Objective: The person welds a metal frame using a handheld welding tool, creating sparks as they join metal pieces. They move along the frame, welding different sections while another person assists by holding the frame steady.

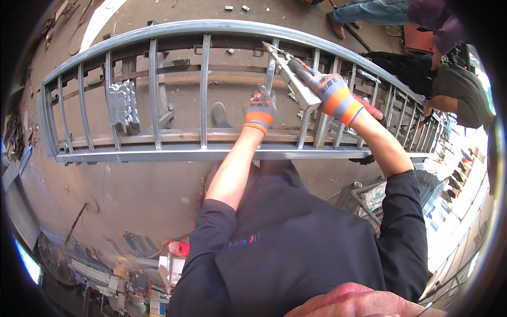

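A long grey steel gate frame (158, 154) with several upright bars lies flat across low supports in front of me. My left hand (260, 109), in a grey and orange glove, grips one upright bar (270, 71) near the middle of the frame. My right hand (331, 91), gloved the same way, holds a welding torch (285, 63) whose nozzle points at the top of that bar, close under the far rail (211, 25). A loose square steel tube (302, 91) lies slanted across the bars beneath the torch.
Another person (449, 84) bends over the right end of the frame, and someone in jeans (369, 11) stands beyond it. A stack of decorative metal pieces (122, 103) rests on the left bars. Scrap metal and tools (132, 274) litter the concrete floor at lower left.
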`<state>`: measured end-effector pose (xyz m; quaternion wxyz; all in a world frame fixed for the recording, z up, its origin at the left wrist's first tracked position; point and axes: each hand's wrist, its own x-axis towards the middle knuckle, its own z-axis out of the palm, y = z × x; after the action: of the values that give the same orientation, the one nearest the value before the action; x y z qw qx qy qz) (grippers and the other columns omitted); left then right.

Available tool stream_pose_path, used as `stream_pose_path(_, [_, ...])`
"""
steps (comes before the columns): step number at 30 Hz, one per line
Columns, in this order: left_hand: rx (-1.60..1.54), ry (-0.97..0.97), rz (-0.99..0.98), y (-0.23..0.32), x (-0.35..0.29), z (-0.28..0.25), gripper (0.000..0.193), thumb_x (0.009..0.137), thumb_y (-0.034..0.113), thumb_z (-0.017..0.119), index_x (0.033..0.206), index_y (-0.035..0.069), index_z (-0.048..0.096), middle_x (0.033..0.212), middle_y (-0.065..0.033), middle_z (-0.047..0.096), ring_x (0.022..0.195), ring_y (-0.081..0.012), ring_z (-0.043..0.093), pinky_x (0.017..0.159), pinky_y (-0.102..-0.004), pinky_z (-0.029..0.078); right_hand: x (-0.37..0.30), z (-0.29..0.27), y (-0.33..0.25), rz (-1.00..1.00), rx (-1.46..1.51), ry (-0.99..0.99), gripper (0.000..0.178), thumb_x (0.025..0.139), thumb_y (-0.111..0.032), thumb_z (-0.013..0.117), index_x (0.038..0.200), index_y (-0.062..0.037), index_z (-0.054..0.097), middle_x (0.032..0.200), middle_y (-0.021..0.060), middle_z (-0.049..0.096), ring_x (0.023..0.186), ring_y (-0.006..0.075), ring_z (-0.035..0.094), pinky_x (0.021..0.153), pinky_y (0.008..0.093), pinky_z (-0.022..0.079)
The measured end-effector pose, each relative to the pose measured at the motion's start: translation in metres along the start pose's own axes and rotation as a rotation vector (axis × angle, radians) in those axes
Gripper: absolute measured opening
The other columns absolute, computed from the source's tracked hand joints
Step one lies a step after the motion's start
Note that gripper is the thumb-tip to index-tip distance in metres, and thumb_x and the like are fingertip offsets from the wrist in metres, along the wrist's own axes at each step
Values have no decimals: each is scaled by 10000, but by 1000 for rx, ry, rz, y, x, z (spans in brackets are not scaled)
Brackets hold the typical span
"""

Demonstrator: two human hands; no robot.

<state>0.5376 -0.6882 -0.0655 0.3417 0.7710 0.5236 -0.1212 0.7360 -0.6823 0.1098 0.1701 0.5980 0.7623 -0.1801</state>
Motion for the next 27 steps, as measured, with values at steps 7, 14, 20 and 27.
stream_pose_path(7, [123, 149, -20, -12, 3, 9, 477, 1056, 305, 543, 1411, -12, 525, 1115, -218, 762, 964, -361, 788, 792, -480, 637, -7, 23, 27, 13, -27, -18, 1038, 726, -126, 869, 1631, -171, 363, 1196, 254, 711, 892, 373, 781, 674, 472, 603])
stream_pose_path(14, [19, 27, -185, 2, 5, -9, 510, 1061, 443, 570, 1345, 21, 605, 1204, -201, 767, 1157, -366, 744, 950, -496, 604, 3, 24, 28, 1, -53, 28, 1002, 757, -118, 819, 1641, -126, 348, 928, 190, 750, 804, 363, 775, 655, 452, 594])
stream_pose_path(20, [-8, 33, -163, 5, 1, -16, 498, 1051, 446, 585, 1317, 25, 591, 1203, -215, 767, 1128, -379, 753, 935, -501, 608, 3, 19, 15, 21, -30, 105, 695, 779, -173, 831, 1427, -99, 590, 869, 168, 750, 804, 339, 785, 688, 443, 607])
stream_pose_path(27, [-19, 73, -142, 2, 4, -8, 447, 1041, 407, 591, 1284, 31, 577, 1148, -235, 767, 1066, -393, 766, 893, -511, 617, 3, 11, 10, 24, -24, 60, 595, 818, -181, 797, 1383, -111, 624, 940, 182, 746, 849, 345, 787, 698, 448, 606])
